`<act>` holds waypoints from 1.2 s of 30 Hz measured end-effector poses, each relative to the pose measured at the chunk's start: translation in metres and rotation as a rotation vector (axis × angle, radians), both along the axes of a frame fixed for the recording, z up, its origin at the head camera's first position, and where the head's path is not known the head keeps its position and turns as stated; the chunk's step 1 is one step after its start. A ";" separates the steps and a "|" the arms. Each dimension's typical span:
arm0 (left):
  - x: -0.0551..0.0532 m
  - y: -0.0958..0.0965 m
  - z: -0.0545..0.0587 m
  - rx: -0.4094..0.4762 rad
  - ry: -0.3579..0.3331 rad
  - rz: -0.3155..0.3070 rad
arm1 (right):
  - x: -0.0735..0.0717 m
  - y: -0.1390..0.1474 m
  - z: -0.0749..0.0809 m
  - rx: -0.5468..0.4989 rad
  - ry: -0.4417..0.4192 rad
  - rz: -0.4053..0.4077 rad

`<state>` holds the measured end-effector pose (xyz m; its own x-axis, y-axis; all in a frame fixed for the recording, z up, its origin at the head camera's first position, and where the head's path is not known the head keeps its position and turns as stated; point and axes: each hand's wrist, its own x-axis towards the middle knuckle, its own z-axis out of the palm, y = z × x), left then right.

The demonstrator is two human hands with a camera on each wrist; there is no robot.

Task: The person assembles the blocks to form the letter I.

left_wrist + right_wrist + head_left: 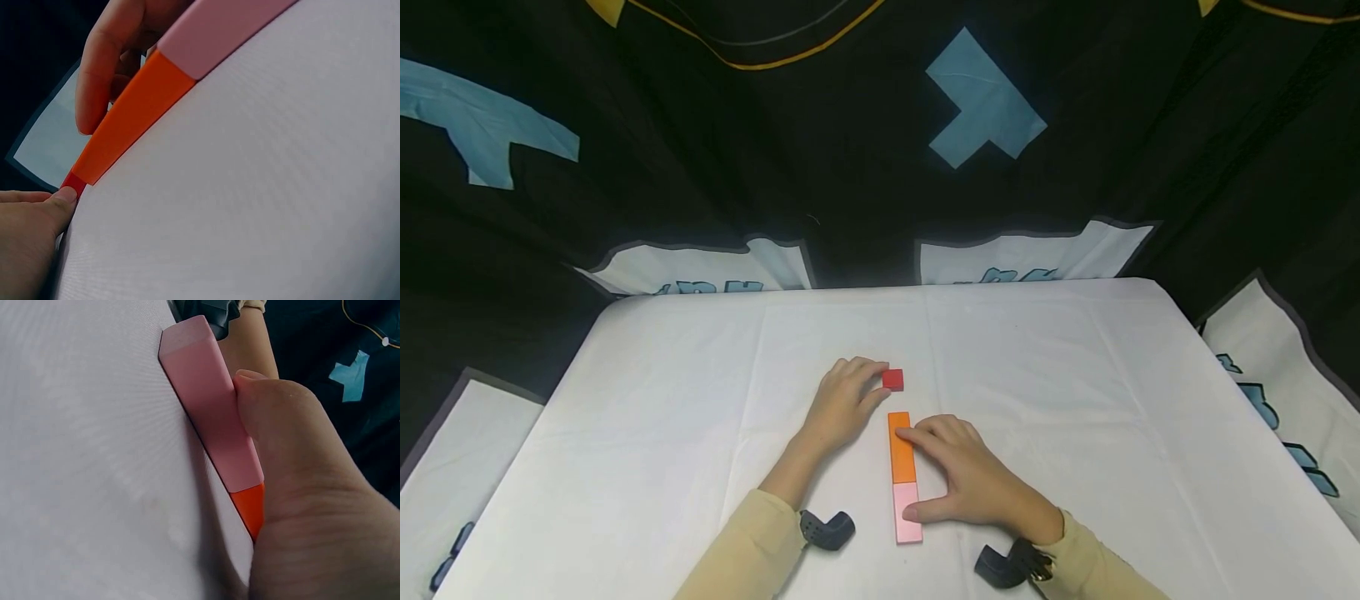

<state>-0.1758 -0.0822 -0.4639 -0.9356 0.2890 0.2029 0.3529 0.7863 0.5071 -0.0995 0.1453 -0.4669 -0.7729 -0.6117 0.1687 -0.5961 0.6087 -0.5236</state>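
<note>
A small red block (892, 380) lies on the white table, and my left hand (842, 404) pinches it between thumb and forefinger. Just nearer to me, an orange block (902, 458) and a pink block (907, 500) lie end to end in one straight row. Over that row my right hand (966, 475) spreads, its forefinger at the orange block and its thumb at the pink one. In the right wrist view the thumb (275, 412) lies along the pink block's side. The right hand's other fingers are partly hidden.
The white cloth-covered table (1037, 358) extends around the blocks. A dark curtain (850, 167) with blue patches hangs beyond its far edge. Dark wrist devices sit below the left sleeve (752, 542) and the right sleeve (1097, 558).
</note>
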 end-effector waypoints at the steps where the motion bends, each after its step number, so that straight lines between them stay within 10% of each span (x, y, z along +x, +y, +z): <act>1: 0.000 0.000 0.000 -0.001 -0.002 0.001 | 0.000 0.000 0.000 -0.001 0.000 0.000; 23: 0.007 -0.005 0.003 0.054 -0.043 0.028 | -0.002 0.004 -0.002 -0.004 0.022 -0.010; 36: 0.032 -0.034 0.014 0.076 0.018 0.084 | -0.006 0.017 0.002 -0.029 0.008 -0.105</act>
<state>-0.1437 -0.1158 -0.4504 -0.9518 0.1931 0.2384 0.2973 0.7727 0.5609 -0.1058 0.1619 -0.4646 -0.8310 -0.5223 0.1914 -0.5341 0.6529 -0.5371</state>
